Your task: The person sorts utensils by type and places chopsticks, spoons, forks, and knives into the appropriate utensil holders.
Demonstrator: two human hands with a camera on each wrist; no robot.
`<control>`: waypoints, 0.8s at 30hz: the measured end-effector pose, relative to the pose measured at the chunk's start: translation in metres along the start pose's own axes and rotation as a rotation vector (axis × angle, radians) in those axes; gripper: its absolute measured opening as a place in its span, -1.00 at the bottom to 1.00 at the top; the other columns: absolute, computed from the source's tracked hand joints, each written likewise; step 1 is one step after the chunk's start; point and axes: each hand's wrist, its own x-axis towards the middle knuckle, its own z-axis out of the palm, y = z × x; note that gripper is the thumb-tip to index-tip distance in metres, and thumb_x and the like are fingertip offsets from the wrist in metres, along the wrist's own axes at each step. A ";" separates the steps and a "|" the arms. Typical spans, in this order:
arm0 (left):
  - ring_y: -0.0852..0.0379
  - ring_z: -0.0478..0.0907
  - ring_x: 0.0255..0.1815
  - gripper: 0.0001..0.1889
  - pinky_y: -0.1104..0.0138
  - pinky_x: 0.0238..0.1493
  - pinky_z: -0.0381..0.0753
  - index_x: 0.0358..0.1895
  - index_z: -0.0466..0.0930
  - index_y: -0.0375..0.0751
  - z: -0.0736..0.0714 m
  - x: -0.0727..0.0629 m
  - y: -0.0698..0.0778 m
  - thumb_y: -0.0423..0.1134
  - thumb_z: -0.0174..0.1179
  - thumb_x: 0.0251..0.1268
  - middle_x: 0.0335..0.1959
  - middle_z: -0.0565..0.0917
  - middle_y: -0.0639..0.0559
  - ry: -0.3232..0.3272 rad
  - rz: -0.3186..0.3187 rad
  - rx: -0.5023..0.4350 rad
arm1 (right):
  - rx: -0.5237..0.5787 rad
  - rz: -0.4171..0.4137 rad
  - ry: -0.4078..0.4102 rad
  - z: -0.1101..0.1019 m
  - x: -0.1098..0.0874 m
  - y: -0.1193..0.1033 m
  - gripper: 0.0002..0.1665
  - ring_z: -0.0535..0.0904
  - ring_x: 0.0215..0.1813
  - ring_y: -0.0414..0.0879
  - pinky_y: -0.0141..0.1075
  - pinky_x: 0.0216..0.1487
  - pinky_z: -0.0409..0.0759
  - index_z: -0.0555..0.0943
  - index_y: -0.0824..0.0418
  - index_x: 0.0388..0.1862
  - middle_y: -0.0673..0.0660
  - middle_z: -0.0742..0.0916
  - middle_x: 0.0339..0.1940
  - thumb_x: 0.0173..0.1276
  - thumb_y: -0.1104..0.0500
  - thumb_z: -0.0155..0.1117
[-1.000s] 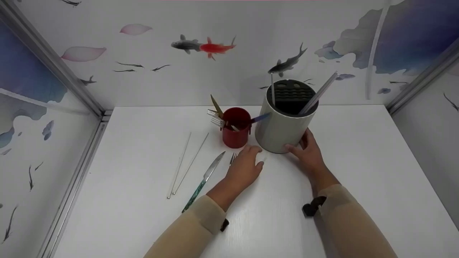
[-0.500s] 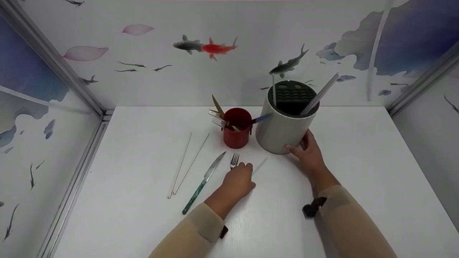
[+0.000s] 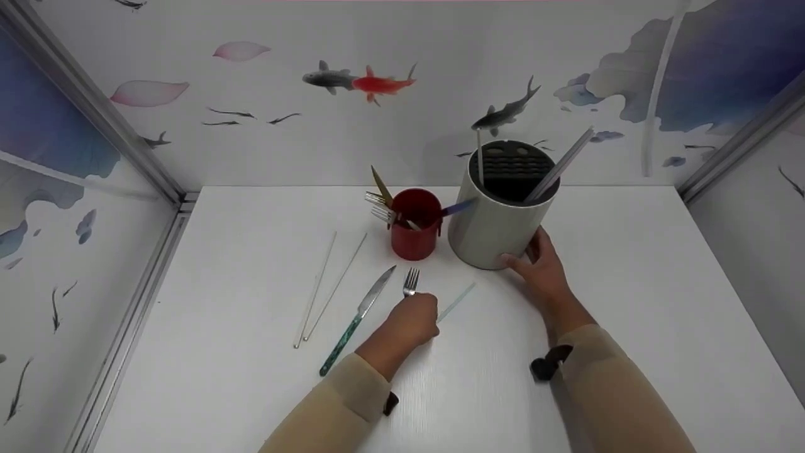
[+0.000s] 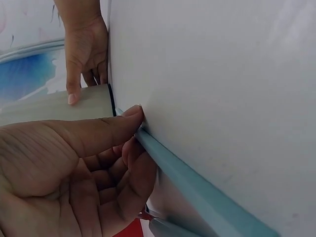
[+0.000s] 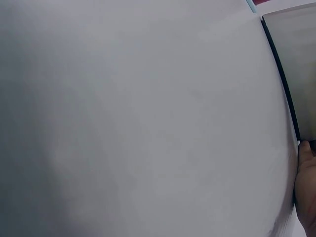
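below frame centre: pinching the pale blue stick (image 3: 457,301) between thumb and fingers of the left hand (image 3: 409,318), presumably for control despite its thinness. right of centre: gripping the grey canister (image 3: 494,233) low with the right hand (image 3: 546,275), probably against sliding.
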 end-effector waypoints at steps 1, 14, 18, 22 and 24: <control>0.17 0.49 -0.44 -0.88 0.28 -0.30 0.66 -0.19 0.69 -0.32 0.000 0.000 0.000 -0.41 0.38 0.24 -0.36 0.74 -0.06 -0.003 0.002 -0.003 | 0.000 -0.003 0.000 0.000 0.000 0.000 0.46 -0.03 0.76 -0.05 0.00 0.74 0.00 -0.22 -0.22 0.74 -0.08 0.04 0.77 0.13 -0.38 0.54; 0.16 0.40 -0.48 -0.91 0.26 -0.38 0.58 -0.27 0.68 -0.29 -0.002 -0.001 -0.001 -0.35 0.37 0.23 -0.45 0.65 0.01 -0.014 0.030 -0.007 | -0.001 0.003 -0.008 0.000 -0.001 0.000 0.47 -0.03 0.76 -0.09 -0.02 0.74 0.00 -0.25 -0.25 0.74 -0.12 0.03 0.76 0.11 -0.42 0.52; 0.15 0.45 -0.43 -0.88 0.23 -0.28 0.64 -0.22 0.69 -0.27 -0.003 0.000 -0.001 -0.30 0.36 0.25 -0.37 0.69 -0.01 -0.003 0.027 -0.044 | -0.006 -0.002 -0.009 -0.001 0.000 0.001 0.46 -0.02 0.76 -0.08 -0.02 0.74 0.01 -0.24 -0.25 0.74 -0.11 0.03 0.76 0.12 -0.41 0.52; 0.15 0.45 -0.42 -0.91 0.26 -0.34 0.57 -0.26 0.67 -0.21 -0.005 0.001 0.000 -0.29 0.34 0.24 -0.38 0.68 0.02 0.020 0.028 -0.107 | -0.010 -0.024 -0.003 0.000 0.002 0.002 0.45 -0.01 0.76 -0.03 -0.03 0.73 0.03 -0.24 -0.15 0.75 -0.02 0.04 0.77 0.18 -0.33 0.54; 0.15 0.46 -0.40 -0.92 0.29 -0.35 0.53 -0.26 0.65 -0.18 -0.007 0.001 0.001 -0.28 0.33 0.25 -0.38 0.65 0.05 0.033 0.031 -0.151 | -0.013 -0.026 0.002 0.000 0.003 0.002 0.45 -0.01 0.76 -0.02 -0.04 0.73 0.03 -0.24 -0.11 0.75 0.01 0.04 0.77 0.20 -0.30 0.54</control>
